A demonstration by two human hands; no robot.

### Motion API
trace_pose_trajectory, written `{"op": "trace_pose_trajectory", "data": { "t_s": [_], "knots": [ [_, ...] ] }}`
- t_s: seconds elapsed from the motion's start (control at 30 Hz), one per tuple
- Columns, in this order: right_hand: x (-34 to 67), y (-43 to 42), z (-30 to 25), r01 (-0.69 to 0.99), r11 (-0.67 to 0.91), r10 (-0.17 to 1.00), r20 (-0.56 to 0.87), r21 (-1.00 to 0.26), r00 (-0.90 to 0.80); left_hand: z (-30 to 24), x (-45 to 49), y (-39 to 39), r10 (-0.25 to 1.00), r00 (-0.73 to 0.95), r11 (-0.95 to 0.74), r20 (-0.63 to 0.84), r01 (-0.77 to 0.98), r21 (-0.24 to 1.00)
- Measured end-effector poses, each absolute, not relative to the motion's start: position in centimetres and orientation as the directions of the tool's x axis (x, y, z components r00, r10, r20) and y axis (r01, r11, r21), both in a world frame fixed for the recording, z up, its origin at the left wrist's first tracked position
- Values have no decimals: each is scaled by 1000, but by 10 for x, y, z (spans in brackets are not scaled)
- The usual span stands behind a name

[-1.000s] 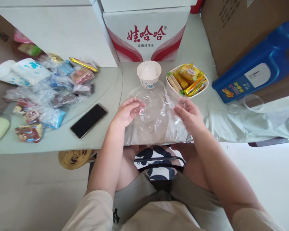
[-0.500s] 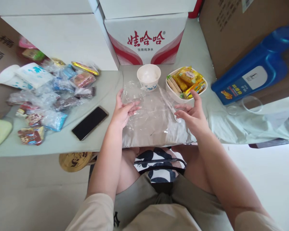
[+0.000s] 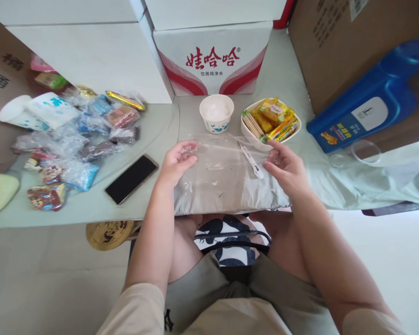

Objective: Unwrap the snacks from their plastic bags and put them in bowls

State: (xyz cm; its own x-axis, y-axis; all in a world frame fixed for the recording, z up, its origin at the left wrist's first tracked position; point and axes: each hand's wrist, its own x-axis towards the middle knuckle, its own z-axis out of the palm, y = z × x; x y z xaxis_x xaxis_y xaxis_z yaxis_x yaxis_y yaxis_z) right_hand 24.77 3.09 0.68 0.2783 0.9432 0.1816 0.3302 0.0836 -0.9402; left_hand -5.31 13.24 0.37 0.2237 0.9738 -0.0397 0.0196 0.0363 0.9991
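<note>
A thin sheet of clear plastic film (image 3: 218,151) is stretched between my two hands above the table's front part. My left hand (image 3: 178,163) has its fingers curled on the film's left edge, thumb toward the middle. On the other side, my right hand (image 3: 287,166) grips the right edge between thumb and fingers. Just left of the right fingertips lies a slim white tool (image 3: 252,163), resembling a small cutter, seen partly through the film. A white paper bowl (image 3: 216,114) with blue print stands behind the film. Beside it, a white bowl (image 3: 296,132) holds yellow snack packets and wafer-like sticks.
A black phone (image 3: 131,179) lies left of my left hand. Farther left are several wrapped snacks (image 3: 91,125) and paper cups (image 3: 38,111). A white-and-red carton (image 3: 212,60) stands at the back. To the right are a blue bottle (image 3: 366,102) and a clear plastic cup (image 3: 366,152).
The crumpled film has been spread flatter and drawn nearer to me. My right hand has moved slightly right, and my left hand's fingers have curled in on the film.
</note>
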Motion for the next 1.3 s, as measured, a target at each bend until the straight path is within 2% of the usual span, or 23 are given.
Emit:
{"op": "trace_pose_trajectory", "data": {
  "t_s": [0.13,0.2,0.3,0.4,0.47,0.53,0.6,0.67,0.73,0.77,0.83,0.9,0.93,1.0,1.07,1.13,1.2,1.3],
  "knots": [
    [258,33,1,646,36,890,319,-762,325,-7,-58,131,949,309,-54,-58,344,937],
    [262,33,-1,745,26,834,425,-666,350,-10,-58,131,956,294,-107,-18,405,908],
    [264,29,1,817,40,796,512,-576,323,-6,-58,130,976,207,-129,72,278,952],
    [262,22,12,817,112,822,514,-566,244,4,-56,127,990,104,-93,93,-4,996],
    [259,17,22,766,163,856,476,-622,204,10,-55,126,996,93,9,5,-150,989],
    [257,13,31,641,120,931,310,-758,192,12,-53,125,986,117,135,-116,-174,975],
    [259,11,36,453,-50,988,21,-890,150,12,-51,126,968,136,228,-212,-115,967],
    [265,10,35,312,-252,967,-253,-916,37,11,-51,129,952,137,281,-272,-45,959],
    [273,12,30,252,-346,934,-357,-904,4,10,-50,131,930,162,331,-330,19,943],
    [276,14,27,233,-337,941,-336,-912,47,10,-50,131,914,190,355,-358,50,934],
    [274,19,20,166,-227,965,-199,-960,173,12,-46,129,868,275,402,-414,101,910],
    [262,23,16,51,-109,983,-100,-993,152,14,-40,127,806,369,446,-463,136,884],
    [252,25,15,-12,-101,993,-102,-995,52,16,-36,125,775,412,464,-479,143,874],
    [227,27,14,-76,-195,953,-171,-978,-249,19,-30,122,722,489,491,-489,135,861],
    [205,26,15,-15,-298,821,-248,-955,-513,21,-26,120,686,548,526,-479,82,847],
    [190,23,17,-6,-340,718,-256,-940,-647,23,-23,118,700,551,562,-455,-32,826],
    [184,21,19,-138,-344,769,-194,-929,-609,23,-19,113,769,494,555,-406,-199,808],
    [183,23,17,-307,-257,947,-175,-916,-269,21,-6,103,801,502,540,-327,-366,758]
  ]
}}
